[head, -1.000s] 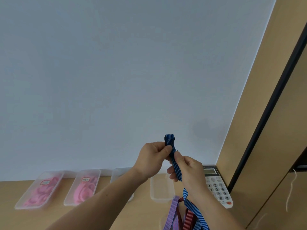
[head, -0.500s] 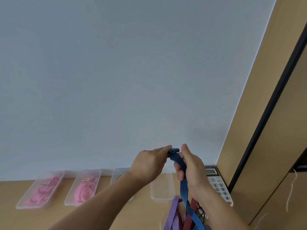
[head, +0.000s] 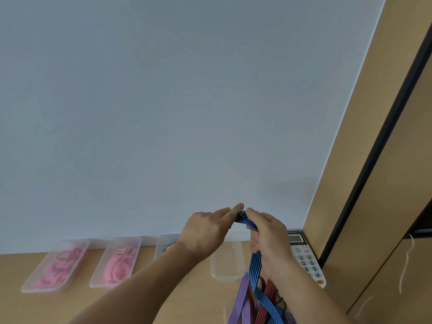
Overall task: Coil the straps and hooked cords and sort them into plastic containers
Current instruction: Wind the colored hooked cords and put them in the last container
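Dropping lower than a second ago, the left hand (head: 205, 232) is pinching the blue strap (head: 256, 265) by its end and the right hand (head: 268, 237) is gripping it. The tail is hanging below the right hand onto other straps (head: 243, 298). Keeping the first turn tight should be helping the coil. Beyond the hands, a container (head: 226, 260) is sitting on the surface (head: 198, 288), by the wall (head: 187, 113).

Container labels (head: 63, 255) too blurred, illegible

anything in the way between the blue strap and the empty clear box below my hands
Nothing visible does. The left hand and right hand pinch the blue strap above the empty box, which has no lid on; only the strap's own tail hangs by its right edge.
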A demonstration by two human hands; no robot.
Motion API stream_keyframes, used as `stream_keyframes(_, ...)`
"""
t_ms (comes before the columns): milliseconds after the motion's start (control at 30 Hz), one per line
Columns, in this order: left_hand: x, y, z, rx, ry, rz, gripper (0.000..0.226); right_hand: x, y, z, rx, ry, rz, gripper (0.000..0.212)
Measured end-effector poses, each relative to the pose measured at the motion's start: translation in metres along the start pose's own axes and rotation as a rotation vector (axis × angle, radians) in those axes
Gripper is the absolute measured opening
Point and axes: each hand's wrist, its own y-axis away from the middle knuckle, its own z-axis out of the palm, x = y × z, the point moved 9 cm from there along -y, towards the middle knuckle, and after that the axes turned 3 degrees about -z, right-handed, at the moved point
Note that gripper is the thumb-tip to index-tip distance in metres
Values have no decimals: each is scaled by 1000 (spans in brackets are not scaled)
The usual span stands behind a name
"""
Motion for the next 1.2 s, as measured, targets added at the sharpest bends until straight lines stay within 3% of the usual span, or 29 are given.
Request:
stream_keyframes(100,-1,0,1,14,80,-23,58,-3,0,3,-40,8,-63,36)
stream_keyframes(167,-5,-3,3,-33,203,-153,48,-10,0,3,-51,48,-114,40)
stream_keyframes(267,-17,5,31,-238,829,-590,30,-18,-2,-2,-18,58,-176,38)
stream_keyframes(300,-19,5,35,-240,921,-673,24,-19,-2,-4,-8,70,-189,38)
stream_keyframes(367,-21,-3,21,-157,822,-617,21,-14,-1,-3,-20,57,-157,38)
stream_keyframes(433,-9,-13,5,-119,542,-346,24,0,1,4,-80,-105,-32,39)
stream_keyframes(500,-2,-16,3,-144,365,-202,29,5,3,12,-142,-273,61,42)
stream_keyframes(600,-1,-16,7,-157,249,-170,28,1,3,12,-142,-259,52,51)
stream_keyframes(867,-2,-15,11,-81,162,-151,25,-5,-1,7,-90,-91,-101,43)
stream_keyframes(933,-19,-11,23,-118,449,-370,28,-9,-1,7,-96,-79,-132,41)
stream_keyframes(1033,-33,2,54,-268,1213,-829,29,-16,-1,9,-116,-57,-189,39)
stream_keyframes(1100,-25,6,63,-385,1508,-942,31,-20,-1,10,-145,-26,-228,37)
stream_keyframes(1200,-23,4,63,-406,1626,-927,34,-17,0,15,-203,18,-238,31)
